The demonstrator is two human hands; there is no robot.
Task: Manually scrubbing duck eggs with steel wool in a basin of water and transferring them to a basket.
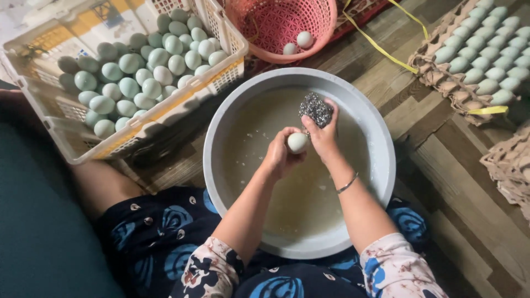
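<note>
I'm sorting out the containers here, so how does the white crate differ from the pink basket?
The white crate is rectangular and heaped with pale green eggs; the pink basket is round and holds only two whitish eggs. The crate sits left of the grey basin, the basket beyond it. Both are perforated plastic.

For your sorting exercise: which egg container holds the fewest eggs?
The pink round basket holds only two eggs; the white crate and cardboard tray hold many.
</note>
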